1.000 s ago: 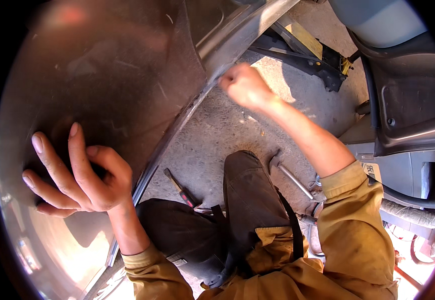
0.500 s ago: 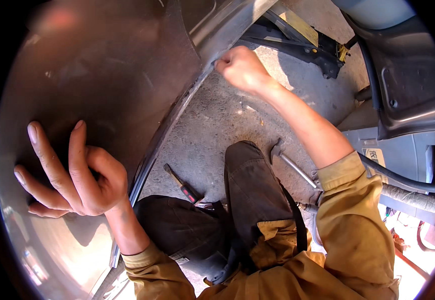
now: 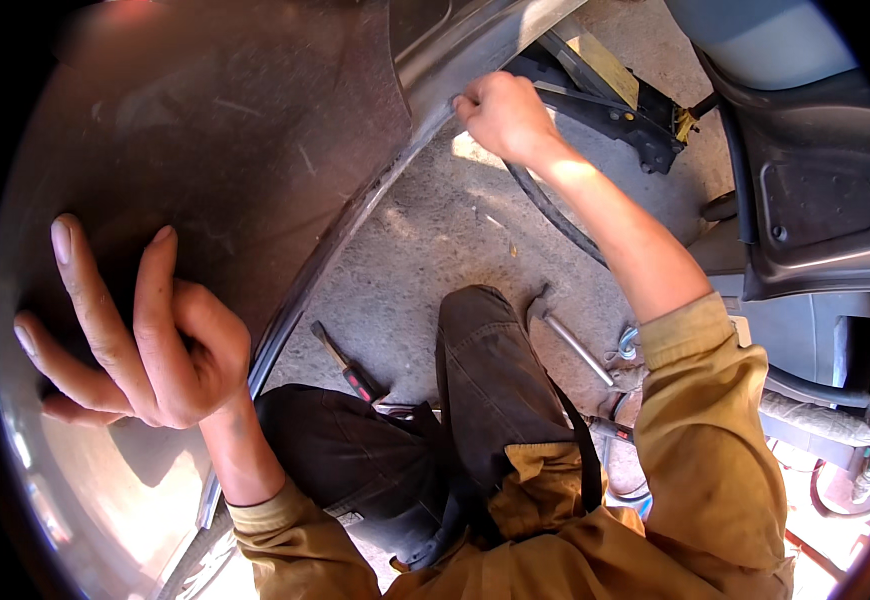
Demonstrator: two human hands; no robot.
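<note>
Left hand [image 3: 130, 345] is splayed flat against the body panel [image 3: 205, 150], fingers apart, gripping nothing; it looks like a brace to steady the sheet. Right hand [image 3: 500, 112] is closed on the panel's curved lower edge [image 3: 425, 95], up near the floor jack [image 3: 615, 95]. Screwdriver [image 3: 345, 365] and metal bar [image 3: 570, 335] lie on the concrete below that edge, beside the knee, within reach.

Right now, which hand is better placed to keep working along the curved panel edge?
Probably the right hand: its fingers already pinch the panel edge. The left hand lies spread on the panel face, away from the edge.
</note>
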